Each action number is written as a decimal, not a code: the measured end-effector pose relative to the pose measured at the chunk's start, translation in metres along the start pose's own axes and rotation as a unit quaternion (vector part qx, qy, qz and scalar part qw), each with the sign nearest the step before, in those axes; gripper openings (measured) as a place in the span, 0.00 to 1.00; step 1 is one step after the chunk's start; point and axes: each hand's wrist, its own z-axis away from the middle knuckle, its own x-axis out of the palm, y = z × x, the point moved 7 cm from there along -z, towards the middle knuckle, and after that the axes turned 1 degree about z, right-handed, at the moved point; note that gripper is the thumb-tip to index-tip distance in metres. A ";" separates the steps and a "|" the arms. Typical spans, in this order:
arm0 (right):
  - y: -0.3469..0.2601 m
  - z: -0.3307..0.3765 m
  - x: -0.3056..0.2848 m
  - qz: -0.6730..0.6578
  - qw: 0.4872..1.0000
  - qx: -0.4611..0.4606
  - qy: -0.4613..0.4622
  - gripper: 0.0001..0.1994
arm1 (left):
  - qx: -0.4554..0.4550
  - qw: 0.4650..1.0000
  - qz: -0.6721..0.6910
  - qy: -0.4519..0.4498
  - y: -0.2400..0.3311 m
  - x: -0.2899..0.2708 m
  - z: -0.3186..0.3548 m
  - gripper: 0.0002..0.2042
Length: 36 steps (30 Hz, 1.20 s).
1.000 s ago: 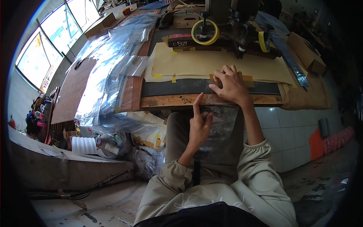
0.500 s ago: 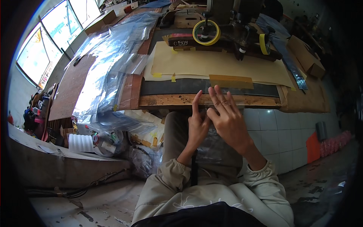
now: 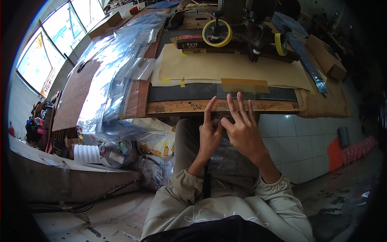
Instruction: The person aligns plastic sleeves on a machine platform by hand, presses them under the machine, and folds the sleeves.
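Workshop interior, as we record it. We note a wooden bench [image 3: 225,106] with a worn front edge, its top covered by tan paper sheets [image 3: 229,66] fixed with yellow tape. We list large windows [image 3: 40,60] at the upper left, admitting bright daylight. We see a white tiled wall [image 3: 298,141] under the bench at right, with an orange patch [image 3: 334,153] beside it. We enter a stained grey concrete floor [image 3: 100,218], a low concrete ledge [image 3: 72,181] at left, and dark cables [image 3: 92,197] trailing along it. We count cardboard boxes [image 3: 326,56] at the right rear.
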 end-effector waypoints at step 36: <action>0.082 -0.005 -0.034 -0.526 0.797 0.238 0.176 0.16 | 0.168 0.957 0.140 -0.191 0.032 0.005 0.009 0.09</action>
